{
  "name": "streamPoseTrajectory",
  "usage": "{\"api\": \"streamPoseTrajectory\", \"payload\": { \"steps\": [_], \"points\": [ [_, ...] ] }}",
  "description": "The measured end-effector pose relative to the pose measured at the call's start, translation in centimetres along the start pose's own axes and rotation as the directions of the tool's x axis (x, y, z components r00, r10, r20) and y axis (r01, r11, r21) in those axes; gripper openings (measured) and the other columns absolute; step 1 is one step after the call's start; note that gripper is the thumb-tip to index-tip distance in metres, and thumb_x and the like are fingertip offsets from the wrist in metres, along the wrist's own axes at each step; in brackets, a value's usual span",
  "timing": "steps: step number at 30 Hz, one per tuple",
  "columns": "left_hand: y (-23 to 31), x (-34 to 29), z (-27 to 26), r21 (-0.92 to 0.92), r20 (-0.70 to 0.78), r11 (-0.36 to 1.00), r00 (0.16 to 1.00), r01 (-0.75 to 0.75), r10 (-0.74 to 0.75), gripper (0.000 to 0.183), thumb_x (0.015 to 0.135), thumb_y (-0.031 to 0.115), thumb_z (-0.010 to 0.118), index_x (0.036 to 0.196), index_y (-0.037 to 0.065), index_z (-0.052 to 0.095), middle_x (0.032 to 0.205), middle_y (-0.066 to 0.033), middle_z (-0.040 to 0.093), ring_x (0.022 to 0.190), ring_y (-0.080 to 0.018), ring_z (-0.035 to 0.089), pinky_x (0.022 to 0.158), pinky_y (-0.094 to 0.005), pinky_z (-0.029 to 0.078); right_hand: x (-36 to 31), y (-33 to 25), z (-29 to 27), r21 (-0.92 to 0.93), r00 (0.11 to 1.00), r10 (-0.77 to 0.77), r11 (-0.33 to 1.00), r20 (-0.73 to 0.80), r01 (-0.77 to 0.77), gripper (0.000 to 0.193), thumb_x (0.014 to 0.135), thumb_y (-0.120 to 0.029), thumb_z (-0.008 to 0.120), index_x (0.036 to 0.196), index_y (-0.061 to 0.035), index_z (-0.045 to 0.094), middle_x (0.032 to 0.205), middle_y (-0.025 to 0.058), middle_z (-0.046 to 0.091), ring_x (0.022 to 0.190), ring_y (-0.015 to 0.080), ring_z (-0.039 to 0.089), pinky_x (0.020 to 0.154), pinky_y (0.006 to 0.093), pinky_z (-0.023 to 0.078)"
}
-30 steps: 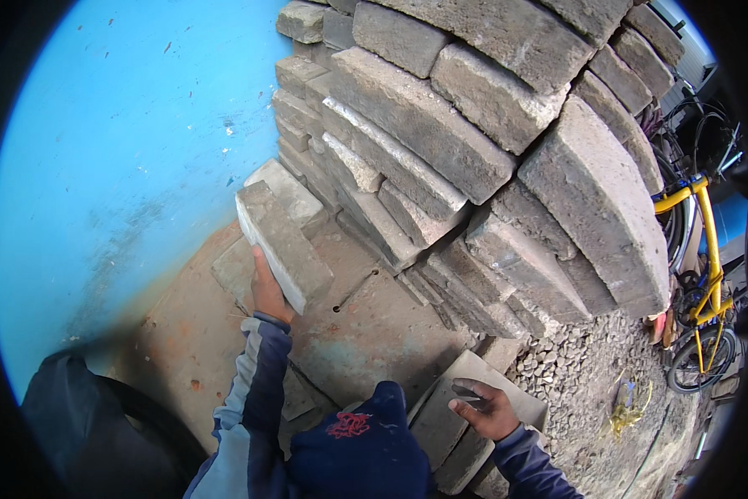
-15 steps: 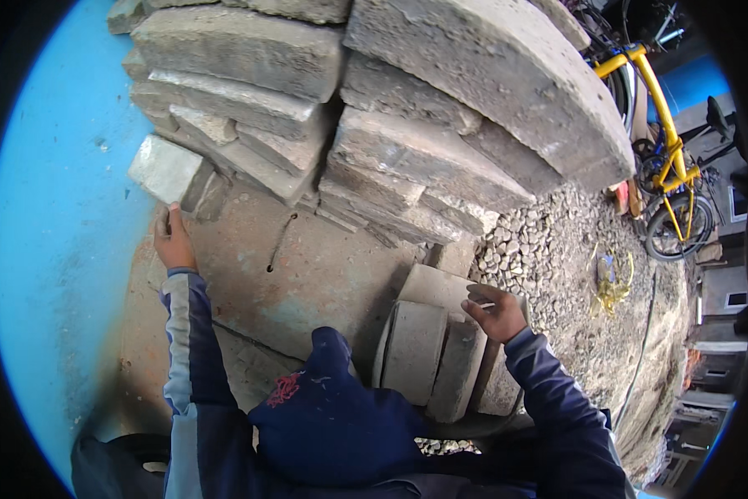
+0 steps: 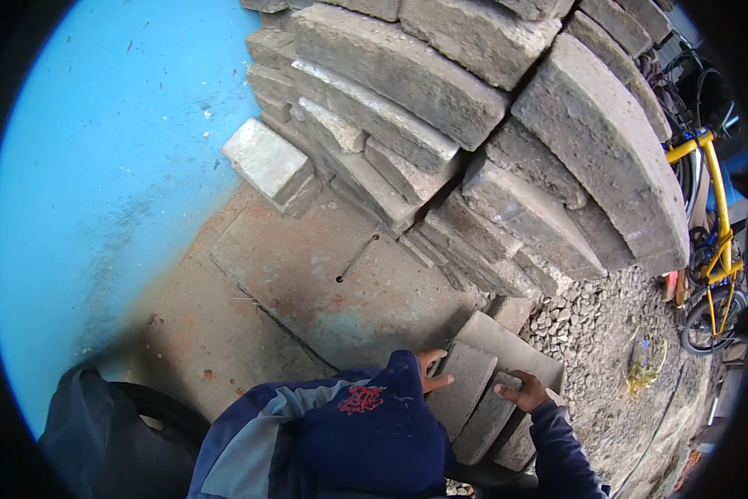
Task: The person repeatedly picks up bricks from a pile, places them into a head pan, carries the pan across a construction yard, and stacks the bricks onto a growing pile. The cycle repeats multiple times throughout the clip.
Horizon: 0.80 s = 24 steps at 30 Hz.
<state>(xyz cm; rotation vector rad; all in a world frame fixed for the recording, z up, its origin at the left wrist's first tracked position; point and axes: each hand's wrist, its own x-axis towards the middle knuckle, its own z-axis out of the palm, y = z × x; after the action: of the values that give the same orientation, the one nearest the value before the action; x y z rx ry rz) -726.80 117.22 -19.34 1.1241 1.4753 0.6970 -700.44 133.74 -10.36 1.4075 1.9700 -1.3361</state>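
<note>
Several grey concrete blocks stand side by side in a dark round container point(image 3: 482, 476) at the lower right. My left hand point(image 3: 430, 371) shows partly from behind my bent knee, thumb and fingers apart, at the left edge of the leftmost concrete block point(image 3: 464, 391). My right hand point(image 3: 525, 392) is curled over the upper end of the narrower concrete block point(image 3: 484, 428) beside it. Behind these lies a flat block point(image 3: 511, 349). A pale-topped concrete block point(image 3: 266, 158) sits by the blue wall, apart from both hands.
A high stack of concrete slabs point(image 3: 399, 75) rises ahead. The blue wall point(image 3: 124, 166) borders the left. Underfoot is a stained concrete cover point(image 3: 307, 283) with a metal handle. Gravel point(image 3: 574, 316), a yellow bicycle point(image 3: 719, 208) and a yellow-stringed bundle point(image 3: 643, 366) are at the right.
My left hand has left the pale block by the wall and crossed right to the blocks in the container. My right hand has lowered onto a block's end. The view has turned left.
</note>
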Motion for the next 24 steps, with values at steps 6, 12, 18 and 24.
{"api": "streamPoseTrajectory", "payload": {
  "steps": [6,12,18,24],
  "points": [
    [0.0,0.5,-0.2,0.159,0.124,0.984,0.991,-0.075,0.055,0.091,0.088,0.060,0.064,0.148,-0.003,0.039,0.142,-0.0272,0.047,0.131,-0.0428,0.049,0.107,-0.0446,0.042,0.2,2.0,-1.4,-0.077,0.997,-0.044,0.996,0.057,0.048,0.084,0.074,-0.057,0.082,0.131,0.0014,0.061,0.128,0.0236,0.060,0.121,0.0355,0.058,0.103,0.0417,0.045],
    [-0.4,0.1,1.3,0.111,-0.007,0.992,0.998,-0.061,0.062,0.096,0.083,0.062,0.069,0.147,-0.004,0.040,0.143,-0.0280,0.046,0.131,-0.0424,0.048,0.109,-0.0446,0.040,-4.3,1.2,-2.0,-0.139,0.965,-0.215,0.962,0.149,0.235,0.078,0.075,-0.051,0.084,0.127,0.0019,0.060,0.132,0.0232,0.056,0.125,0.0327,0.054,0.105,0.0415,0.043],
    [1.9,0.5,0.2,-0.063,0.019,0.946,0.947,-0.318,0.319,0.100,0.079,0.062,0.074,0.147,-0.004,0.041,0.146,-0.0247,0.044,0.137,-0.0385,0.043,0.114,-0.0452,0.035,-8.7,-3.2,-0.4,-0.020,0.915,-0.404,0.914,0.021,0.404,0.064,0.069,-0.038,0.089,0.115,-0.0006,0.064,0.108,0.0209,0.066,0.107,0.0367,0.063,0.098,0.0435,0.047],
    [5.2,-0.2,-0.3,-0.309,0.292,0.797,0.746,-0.519,0.599,0.118,0.067,0.058,0.087,0.153,0.001,0.030,0.148,-0.0232,0.042,0.141,-0.0366,0.038,0.118,-0.0454,0.030,-9.7,-14.2,-2.5,-0.581,0.778,-0.600,0.571,0.187,0.580,0.064,0.054,-0.043,0.085,0.101,-0.0037,0.067,0.102,0.0169,0.065,0.103,0.0356,0.061,0.085,0.0490,0.048]
  ]
}}
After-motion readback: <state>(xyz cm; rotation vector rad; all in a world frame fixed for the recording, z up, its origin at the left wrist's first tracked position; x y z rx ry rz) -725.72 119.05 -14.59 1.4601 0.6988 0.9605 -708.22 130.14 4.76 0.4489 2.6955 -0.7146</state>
